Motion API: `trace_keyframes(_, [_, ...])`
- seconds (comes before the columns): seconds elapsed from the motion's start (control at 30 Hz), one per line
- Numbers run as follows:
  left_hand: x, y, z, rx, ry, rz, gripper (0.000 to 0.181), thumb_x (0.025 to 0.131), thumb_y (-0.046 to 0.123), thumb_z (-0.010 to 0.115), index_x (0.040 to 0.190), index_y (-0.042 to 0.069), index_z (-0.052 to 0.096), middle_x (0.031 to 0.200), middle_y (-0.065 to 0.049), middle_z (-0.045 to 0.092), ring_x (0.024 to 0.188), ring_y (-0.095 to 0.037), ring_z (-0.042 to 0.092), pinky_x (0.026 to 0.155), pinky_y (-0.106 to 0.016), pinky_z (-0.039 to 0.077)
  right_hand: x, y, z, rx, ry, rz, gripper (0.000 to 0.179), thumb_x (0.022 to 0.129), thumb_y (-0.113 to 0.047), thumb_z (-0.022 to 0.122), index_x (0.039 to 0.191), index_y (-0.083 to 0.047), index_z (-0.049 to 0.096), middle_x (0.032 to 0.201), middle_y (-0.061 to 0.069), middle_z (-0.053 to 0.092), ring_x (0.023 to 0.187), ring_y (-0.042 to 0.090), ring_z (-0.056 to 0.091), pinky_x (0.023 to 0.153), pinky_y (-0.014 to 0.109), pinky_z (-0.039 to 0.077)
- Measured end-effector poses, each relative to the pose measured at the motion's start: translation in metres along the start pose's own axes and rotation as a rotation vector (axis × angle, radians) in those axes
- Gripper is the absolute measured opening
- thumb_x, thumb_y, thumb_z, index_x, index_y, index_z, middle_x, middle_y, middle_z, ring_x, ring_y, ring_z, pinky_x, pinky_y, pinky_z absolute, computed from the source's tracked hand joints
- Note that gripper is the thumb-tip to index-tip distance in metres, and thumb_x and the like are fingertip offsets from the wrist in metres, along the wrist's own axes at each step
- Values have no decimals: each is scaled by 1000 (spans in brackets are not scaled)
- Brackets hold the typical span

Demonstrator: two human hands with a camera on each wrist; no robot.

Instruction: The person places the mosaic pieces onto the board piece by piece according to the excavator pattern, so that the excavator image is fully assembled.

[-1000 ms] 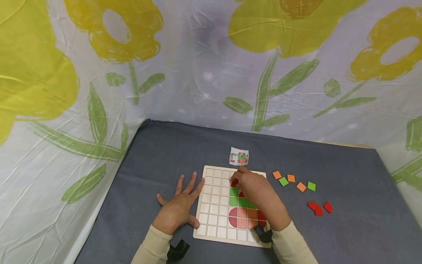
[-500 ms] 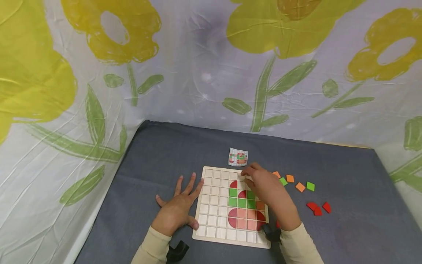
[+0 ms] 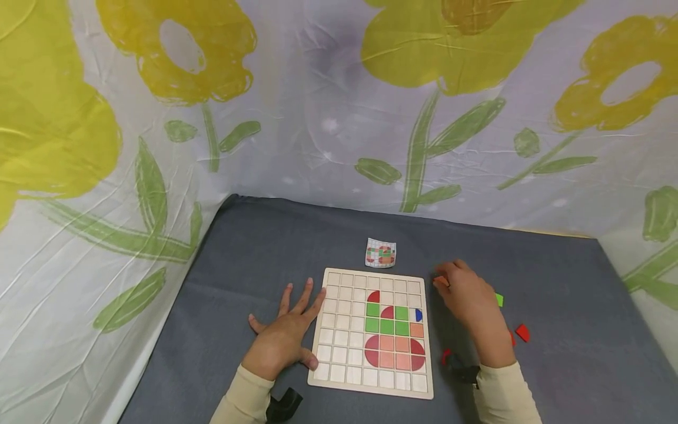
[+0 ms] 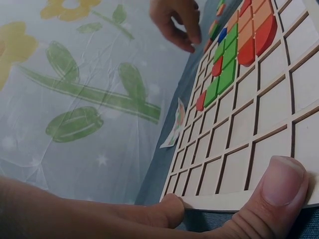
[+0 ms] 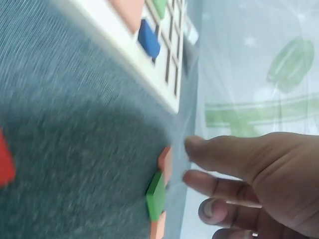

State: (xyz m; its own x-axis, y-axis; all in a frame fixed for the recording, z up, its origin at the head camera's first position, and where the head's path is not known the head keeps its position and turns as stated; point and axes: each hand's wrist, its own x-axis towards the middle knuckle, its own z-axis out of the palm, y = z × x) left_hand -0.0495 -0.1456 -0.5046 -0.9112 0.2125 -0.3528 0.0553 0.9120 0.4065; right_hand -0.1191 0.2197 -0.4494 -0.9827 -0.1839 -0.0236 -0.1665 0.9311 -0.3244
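A wooden grid board (image 3: pixel 339 354) lies on the table, with green squares (image 3: pixel 386 326), orange squares (image 3: pixel 394 352), red quarter-rounds and one blue piece (image 3: pixel 418 315) set in its cells. My left hand (image 3: pixel 283 344) is spread at the board's left edge; in the left wrist view its thumb (image 4: pixel 281 186) touches the rim. Off the board's right side, my right hand (image 3: pixel 472 303) reaches over the loose tiles. The right wrist view shows its thumb and fingers apart beside an orange tile (image 5: pixel 165 162) and a green tile (image 5: pixel 156 195), holding nothing.
A small printed pattern card (image 3: pixel 380 253) lies behind the board. Loose red quarter-rounds (image 3: pixel 522 333) are at the right, with another red piece (image 3: pixel 446 355) by the board's right edge. A flowered cloth (image 3: pixel 296 118) hangs behind the grey-covered table (image 3: pixel 561 365).
My right hand has moved right, from the board's upper cells to the loose tiles. The blue piece, covered by that arm before, now shows. My left hand has stayed put.
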Motion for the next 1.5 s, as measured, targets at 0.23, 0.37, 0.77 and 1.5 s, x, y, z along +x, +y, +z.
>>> trace_keyframes(0.23, [-13, 17, -22, -15, -29, 2, 147, 53, 37, 101, 171, 39, 12, 179, 7, -5, 163, -37, -10, 88, -100, -5, -2, 13, 2, -21, -2, 48, 30, 98, -22, 79, 120, -2, 76, 111, 16, 67, 89, 30, 68, 72, 56, 59])
trace_keyframes(0.37, [-20, 27, -34, -1, -34, -8, 143, 54, 35, 101, 172, 31, 18, 179, 2, 1, 164, -39, -5, 90, -100, 2, -1, 13, 2, -22, -15, 60, 31, 96, -20, 81, 119, -1, 76, 110, 17, 67, 90, 31, 68, 73, 56, 59])
trace_keyframes(0.77, [1, 3, -4, 17, 4, 20, 154, 47, 47, 99, 169, 47, 4, 176, 14, -13, 163, -34, -15, 83, -101, -6, 3, 10, 6, -17, -33, 52, 28, 91, -15, 84, 115, -4, 74, 108, 18, 65, 84, 30, 66, 72, 54, 59])
trace_keyframes(1.5, [5, -3, 4, 13, -10, -5, 155, 46, 45, 101, 168, 50, 5, 176, 15, -13, 163, -32, -16, 86, -100, -8, 1, -3, 15, -54, -138, 68, 36, 87, -20, 79, 119, -9, 66, 107, 20, 59, 71, 27, 56, 58, 41, 49])
